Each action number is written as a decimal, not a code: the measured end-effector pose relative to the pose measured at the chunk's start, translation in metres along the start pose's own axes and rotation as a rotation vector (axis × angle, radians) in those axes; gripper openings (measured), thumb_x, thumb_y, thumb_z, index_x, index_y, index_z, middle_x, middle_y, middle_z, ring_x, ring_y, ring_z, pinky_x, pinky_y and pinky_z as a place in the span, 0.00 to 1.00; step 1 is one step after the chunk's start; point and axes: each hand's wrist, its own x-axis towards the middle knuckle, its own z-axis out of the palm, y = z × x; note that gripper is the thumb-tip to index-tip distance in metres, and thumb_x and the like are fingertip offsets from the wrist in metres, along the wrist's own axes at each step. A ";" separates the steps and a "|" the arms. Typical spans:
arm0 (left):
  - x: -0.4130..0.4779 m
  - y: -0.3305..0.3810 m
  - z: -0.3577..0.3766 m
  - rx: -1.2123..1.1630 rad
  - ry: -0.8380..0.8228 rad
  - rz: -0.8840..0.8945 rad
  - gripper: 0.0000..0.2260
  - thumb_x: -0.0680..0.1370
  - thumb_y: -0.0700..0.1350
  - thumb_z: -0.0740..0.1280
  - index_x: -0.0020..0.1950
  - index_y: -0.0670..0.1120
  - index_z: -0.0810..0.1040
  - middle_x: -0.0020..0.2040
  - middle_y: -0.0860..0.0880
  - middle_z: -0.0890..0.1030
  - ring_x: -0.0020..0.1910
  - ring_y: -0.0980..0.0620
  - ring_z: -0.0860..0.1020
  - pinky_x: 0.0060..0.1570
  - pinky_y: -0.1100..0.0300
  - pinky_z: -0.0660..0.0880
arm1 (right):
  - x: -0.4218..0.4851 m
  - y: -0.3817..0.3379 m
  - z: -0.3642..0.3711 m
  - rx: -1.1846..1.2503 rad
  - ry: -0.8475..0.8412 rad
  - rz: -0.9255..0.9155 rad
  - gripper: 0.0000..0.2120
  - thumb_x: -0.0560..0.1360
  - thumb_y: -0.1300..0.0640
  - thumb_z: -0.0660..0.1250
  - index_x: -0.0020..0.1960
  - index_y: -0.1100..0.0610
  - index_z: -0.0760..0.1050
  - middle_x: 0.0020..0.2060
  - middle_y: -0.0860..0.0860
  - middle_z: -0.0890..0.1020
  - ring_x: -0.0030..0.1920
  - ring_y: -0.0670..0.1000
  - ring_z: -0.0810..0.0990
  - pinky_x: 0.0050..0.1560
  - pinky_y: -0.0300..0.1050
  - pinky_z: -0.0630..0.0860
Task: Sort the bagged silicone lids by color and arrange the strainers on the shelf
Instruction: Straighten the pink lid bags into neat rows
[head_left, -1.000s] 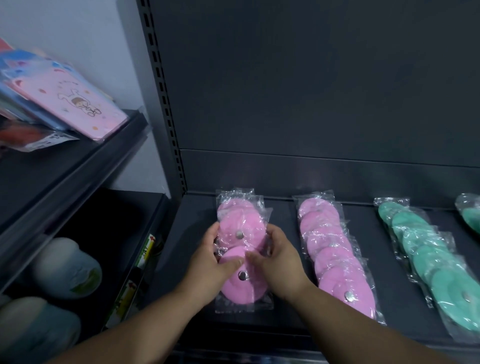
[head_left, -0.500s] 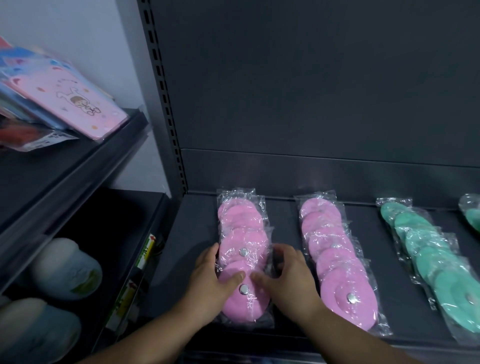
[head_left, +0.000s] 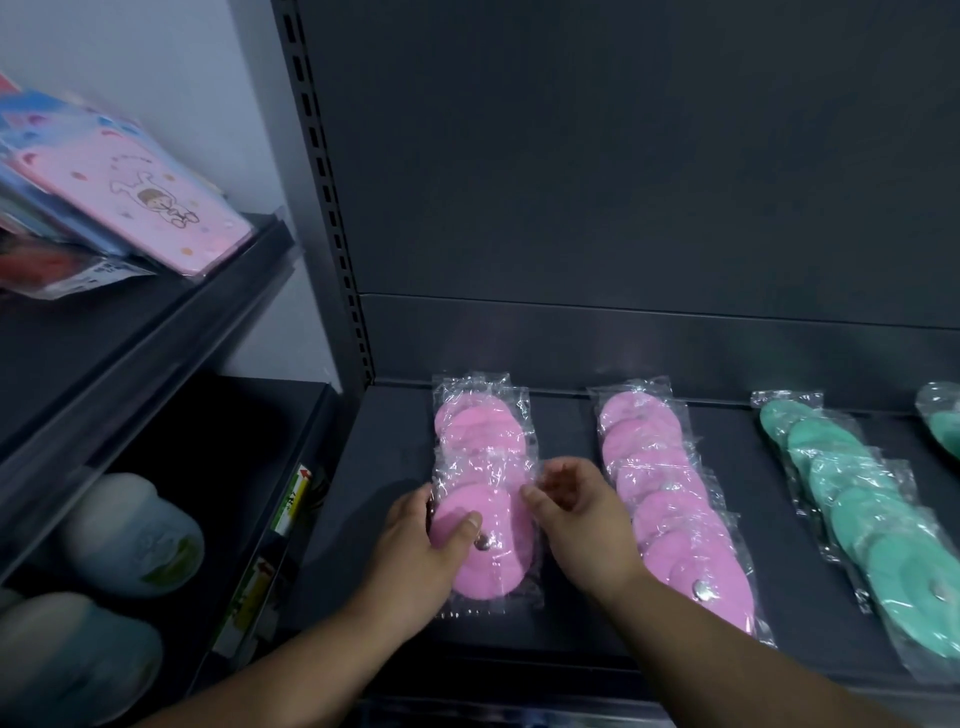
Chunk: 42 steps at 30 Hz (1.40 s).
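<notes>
Both hands have flattened the pink lids on the shelf; left hand keeps its grip on the front one, right hand has opened its grip. Row looks done.

Under the left hand lies a dark grey metal shelf board, closed behind by a matte dark grey back panel. Up and left of the hand rises a slotted grey steel upright; further left, a pale wall and darker neighbouring shelves. Dim light.
</notes>
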 end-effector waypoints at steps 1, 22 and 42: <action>0.000 0.002 0.000 -0.004 -0.009 -0.002 0.32 0.77 0.55 0.65 0.77 0.47 0.57 0.75 0.48 0.61 0.72 0.49 0.64 0.70 0.58 0.61 | 0.000 0.000 0.000 -0.015 -0.028 0.017 0.14 0.73 0.59 0.72 0.55 0.53 0.71 0.47 0.45 0.80 0.47 0.42 0.79 0.49 0.31 0.73; 0.023 0.012 0.003 -0.200 -0.046 -0.100 0.32 0.80 0.58 0.56 0.79 0.49 0.46 0.79 0.49 0.54 0.76 0.51 0.56 0.74 0.57 0.54 | -0.006 -0.010 0.017 0.048 -0.150 0.208 0.34 0.79 0.47 0.61 0.78 0.51 0.47 0.70 0.48 0.70 0.68 0.47 0.70 0.66 0.39 0.67; 0.106 0.036 -0.005 -0.540 -0.100 -0.201 0.20 0.81 0.45 0.62 0.73 0.43 0.66 0.70 0.49 0.71 0.63 0.50 0.74 0.69 0.55 0.65 | 0.076 -0.013 0.025 -0.062 -0.135 0.138 0.07 0.75 0.57 0.62 0.52 0.54 0.76 0.45 0.52 0.83 0.45 0.53 0.81 0.42 0.43 0.75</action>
